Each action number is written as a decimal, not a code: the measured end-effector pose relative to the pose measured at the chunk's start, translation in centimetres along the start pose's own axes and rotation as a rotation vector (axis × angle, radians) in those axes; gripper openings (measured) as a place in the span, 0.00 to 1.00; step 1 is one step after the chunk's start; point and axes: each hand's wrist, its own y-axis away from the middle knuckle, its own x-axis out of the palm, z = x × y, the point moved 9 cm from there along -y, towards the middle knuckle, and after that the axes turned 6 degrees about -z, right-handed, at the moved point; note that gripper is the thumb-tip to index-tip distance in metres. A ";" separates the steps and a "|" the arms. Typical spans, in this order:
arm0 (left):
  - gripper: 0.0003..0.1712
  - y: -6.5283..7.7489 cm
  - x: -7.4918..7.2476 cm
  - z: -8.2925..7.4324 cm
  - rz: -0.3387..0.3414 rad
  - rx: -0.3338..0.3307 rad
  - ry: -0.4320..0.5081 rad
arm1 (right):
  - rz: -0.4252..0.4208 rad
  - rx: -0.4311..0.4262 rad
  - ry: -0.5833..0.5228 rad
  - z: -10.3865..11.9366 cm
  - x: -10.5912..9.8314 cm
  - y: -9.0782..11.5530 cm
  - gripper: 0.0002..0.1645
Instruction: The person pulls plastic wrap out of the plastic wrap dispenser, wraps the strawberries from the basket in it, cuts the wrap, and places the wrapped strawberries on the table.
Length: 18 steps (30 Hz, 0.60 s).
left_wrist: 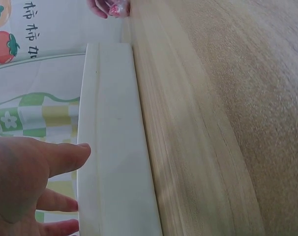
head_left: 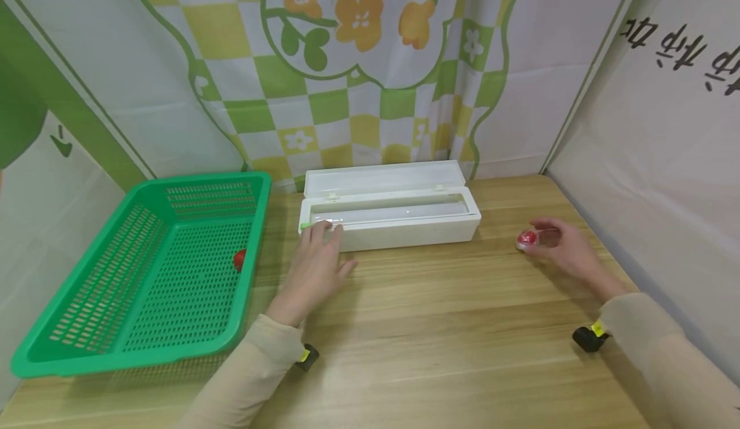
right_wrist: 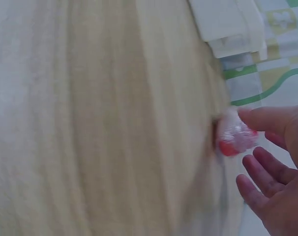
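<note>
My left hand (head_left: 315, 268) reaches over the left end of a long white cling film box (head_left: 405, 233), fingertips at its front rim near a small green tab (head_left: 306, 225). Its thumb (left_wrist: 70, 157) is stretched out along the box's side in the left wrist view. A roll (head_left: 399, 212) of clear film lies inside the box, whose lid (head_left: 384, 178) stands raised at the back. At the right, my right hand (head_left: 563, 249) pinches a small round red thing (head_left: 527, 238) wrapped in clear film, low at the tabletop. Its other fingers (right_wrist: 267, 177) spread apart from the wrapped thing.
A green plastic basket (head_left: 144, 356) stands on the left of the wooden table (head_left: 428, 326), with a red round thing (head_left: 239, 260) by its right wall. A checked curtain (head_left: 347, 108) hangs behind the box. A white printed wall (head_left: 653, 140) rises along the right edge.
</note>
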 end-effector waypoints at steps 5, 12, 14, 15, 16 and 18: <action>0.40 0.0 0.1 0.1 0.021 -0.011 0.001 | -0.109 -0.087 0.022 1.7 -1.8 -0.5 0.31; 0.39 -0.2 0.0 0.1 0.051 -0.021 -0.008 | -0.168 -0.143 0.054 5.3 -3.1 -1.1 0.27; 0.39 -0.3 0.0 0.0 0.061 -0.021 -0.017 | -0.145 -0.148 0.068 6.4 -2.9 -1.5 0.26; 0.38 -0.4 0.0 0.0 0.063 -0.018 -0.021 | -0.131 -0.151 0.070 6.9 -2.7 -1.7 0.27; 0.38 -0.5 0.0 0.0 0.066 -0.017 -0.023 | -0.117 -0.159 0.069 7.5 -2.4 -1.9 0.26; 0.37 -0.6 -0.1 0.0 0.070 -0.016 -0.028 | -0.081 -0.167 0.072 8.7 -1.8 -2.3 0.25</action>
